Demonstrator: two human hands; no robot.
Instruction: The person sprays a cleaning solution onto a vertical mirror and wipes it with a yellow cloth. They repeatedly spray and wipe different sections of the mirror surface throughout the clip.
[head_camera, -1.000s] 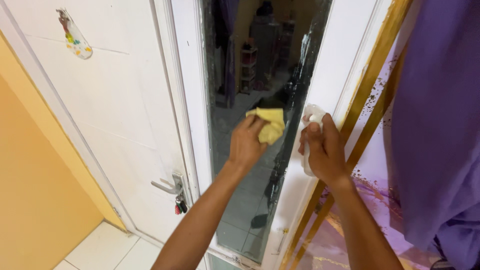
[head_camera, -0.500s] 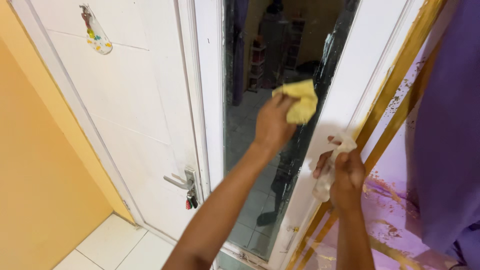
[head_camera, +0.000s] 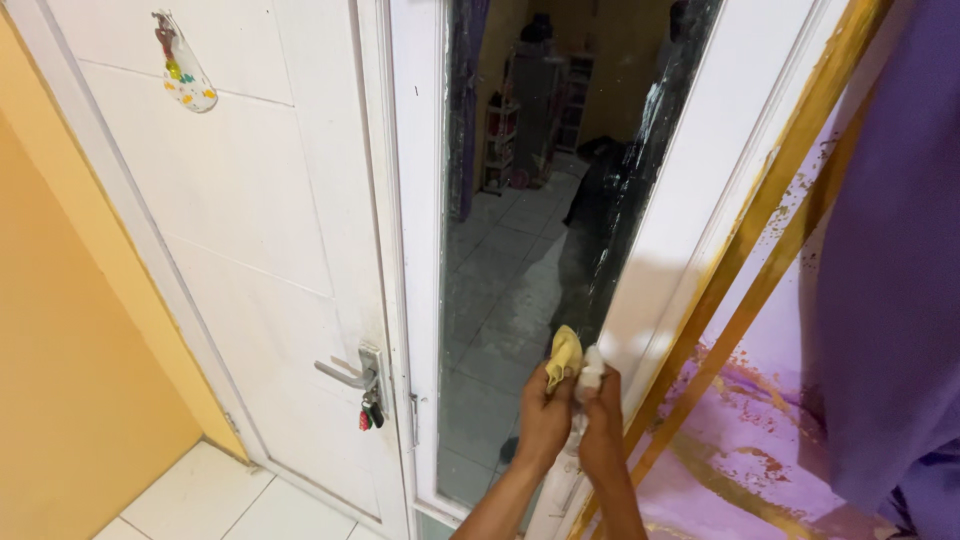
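Mirror (head_camera: 510, 270) in white frame, smeared; hands w/ yellow cloth (head_camera: 564, 356) low.

Small yellow cloth (head_camera: 564, 354) seen bunched and crumpled, pinched in fingers of left hand (head_camera: 545, 412), held low against lower right part of mirror (head_camera: 520, 240). White spray bottle (head_camera: 589, 372), partly hidden, gripped upright in right hand (head_camera: 603, 432), touching cloth. Tall narrow mirror set in white frame, glass streaked and smeared along right edge.

Soft yellow cloth (head_camera: 564, 356) against smeared glossy mirror glass (head_camera: 520, 250).
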